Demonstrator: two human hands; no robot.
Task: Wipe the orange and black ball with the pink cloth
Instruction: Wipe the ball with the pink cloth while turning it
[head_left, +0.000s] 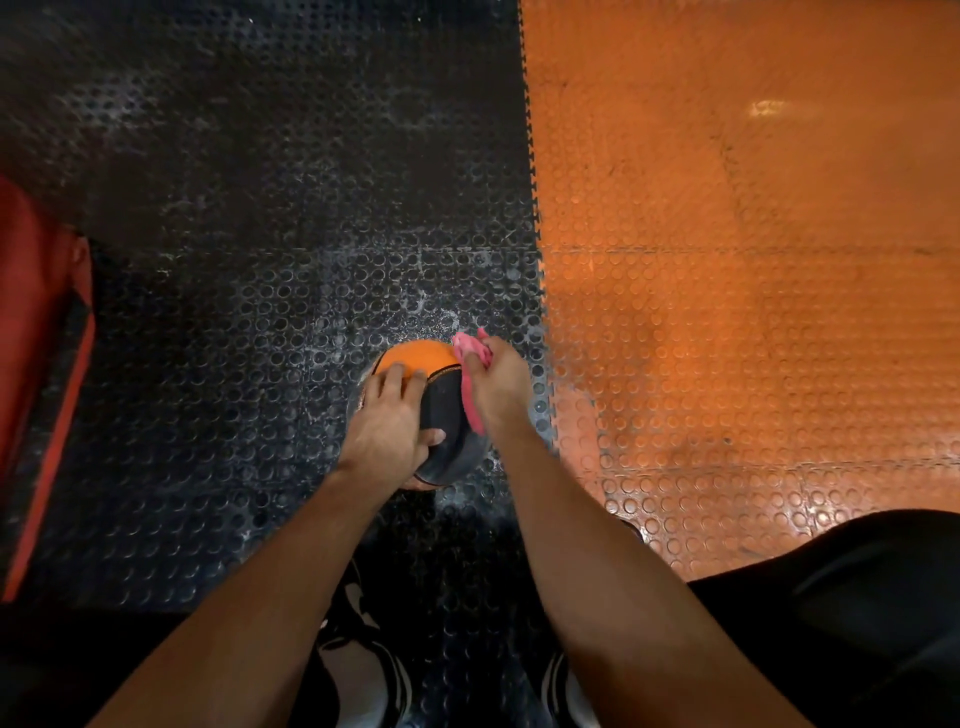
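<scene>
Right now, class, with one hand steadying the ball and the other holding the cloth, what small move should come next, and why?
Probably draw the pink cloth down across the black panel of the orange and black ball. The right hand grips the cloth at the ball's upper right side, while the left hand rests on top, steadying it on the black studded floor mat.

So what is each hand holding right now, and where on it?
The right hand grips the pink cloth bunched at its upper end, against the ball's right side. The left hand rests on top of the orange and black ball, steadying it.
</scene>
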